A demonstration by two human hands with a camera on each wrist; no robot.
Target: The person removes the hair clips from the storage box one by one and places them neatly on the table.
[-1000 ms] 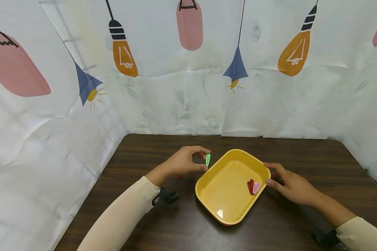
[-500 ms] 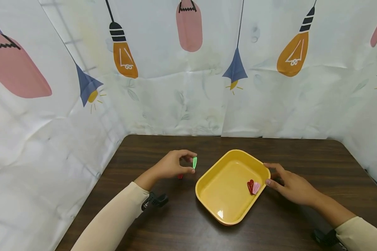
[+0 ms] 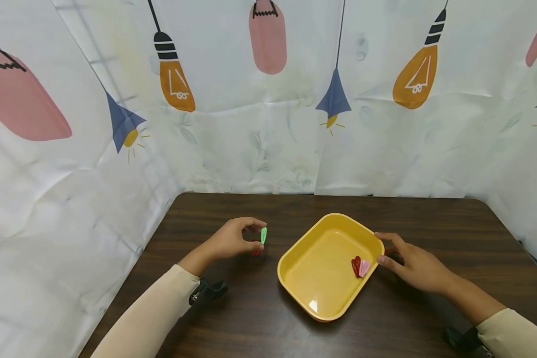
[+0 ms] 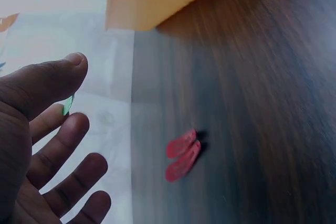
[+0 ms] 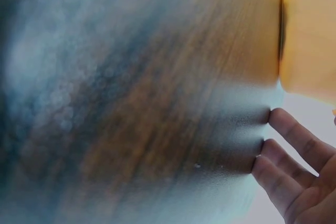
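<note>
Pinched between thumb and forefinger of my left hand (image 3: pixel 232 240), a green hair clip (image 3: pixel 263 234) stands above the table (image 3: pixel 429 219), left of the yellow tray (image 3: pixel 295 248). My right hand (image 3: pixel 411 266) rests relaxed fingers against the tray's right edge.

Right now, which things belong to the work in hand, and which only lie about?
In hand:
- green clip, pinched by left hand
- yellow tray, right hand at its rim
- red and pink clips in tray

Lying about:
- red clips on table
- lamp-print curtain
</note>
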